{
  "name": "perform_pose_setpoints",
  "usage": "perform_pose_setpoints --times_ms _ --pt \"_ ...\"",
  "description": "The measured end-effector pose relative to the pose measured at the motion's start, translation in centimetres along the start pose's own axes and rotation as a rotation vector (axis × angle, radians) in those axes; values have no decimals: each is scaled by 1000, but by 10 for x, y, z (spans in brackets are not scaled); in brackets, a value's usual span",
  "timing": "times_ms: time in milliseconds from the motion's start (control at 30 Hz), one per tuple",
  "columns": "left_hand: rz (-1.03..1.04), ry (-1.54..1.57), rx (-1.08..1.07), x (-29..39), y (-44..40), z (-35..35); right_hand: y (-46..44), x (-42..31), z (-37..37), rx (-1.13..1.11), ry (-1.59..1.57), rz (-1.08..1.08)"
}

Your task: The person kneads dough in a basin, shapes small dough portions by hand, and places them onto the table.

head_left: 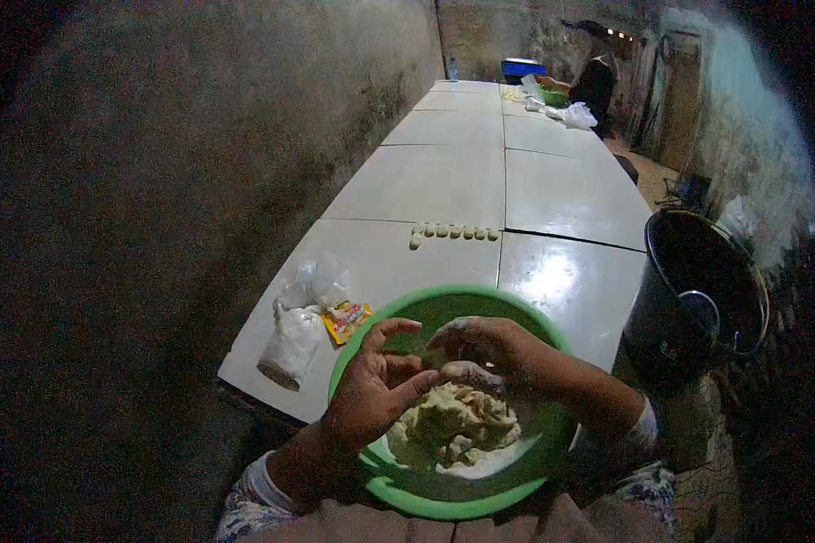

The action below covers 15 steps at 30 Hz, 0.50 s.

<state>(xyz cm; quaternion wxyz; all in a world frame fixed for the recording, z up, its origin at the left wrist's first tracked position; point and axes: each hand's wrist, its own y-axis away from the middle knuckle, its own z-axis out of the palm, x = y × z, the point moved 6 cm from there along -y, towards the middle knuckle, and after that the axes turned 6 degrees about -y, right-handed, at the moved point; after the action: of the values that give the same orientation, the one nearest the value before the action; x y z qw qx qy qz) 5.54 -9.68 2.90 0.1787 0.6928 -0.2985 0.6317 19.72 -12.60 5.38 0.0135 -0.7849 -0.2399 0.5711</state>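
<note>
A wide green basin point(407, 496) in front of me holds a lump of pale, crumbly dough point(457, 421) with white flour beneath it. Over the basin's left side is my left hand point(378, 380), its fingers curved and spread apart, the thumb reaching toward the dough. Facing it, my right hand point(487, 351) has its fingers curled inward and dusted with flour. Whatever lies within those fingers is dark and hard to see. Farther up the table, several small dough pieces point(455, 232) form a row, with one set just below its left end.
A bag of white powder point(292, 342) and a yellow-red packet point(345, 320) lie left of the basin on the long white table point(426, 176). A large black bucket point(654, 308) stands at right. At the far end, a person point(596, 86) works by another green basin point(553, 97).
</note>
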Motion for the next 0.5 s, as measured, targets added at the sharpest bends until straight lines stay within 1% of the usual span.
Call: perform_pose_setpoints --times_ms 67,100,133,200,233,300,333,400,433,500 --pt "23 -67 26 6 3 1 -2 3 5 -118 41 33" --pt "31 -64 33 2 1 2 -5 6 6 -97 -97 -40" --pt "31 -64 33 1 1 2 -2 8 3 -96 -97 -40" --pt "34 -117 38 1 2 3 2 15 1 -133 -98 161" --pt "33 -117 36 2 2 4 1 12 -1 -131 -100 161" --pt "-8 -36 45 2 2 5 2 17 -2 -133 -186 331" --pt "-8 -36 44 0 2 4 2 19 -1 -132 -186 331" --pt "28 -28 8 -4 3 1 0 5 -1 -82 -203 -16" --pt "27 -28 9 -2 3 2 -2 5 -2 -83 -204 -16" --pt "64 40 -15 6 3 7 -3 -3 2 -197 142 -176"
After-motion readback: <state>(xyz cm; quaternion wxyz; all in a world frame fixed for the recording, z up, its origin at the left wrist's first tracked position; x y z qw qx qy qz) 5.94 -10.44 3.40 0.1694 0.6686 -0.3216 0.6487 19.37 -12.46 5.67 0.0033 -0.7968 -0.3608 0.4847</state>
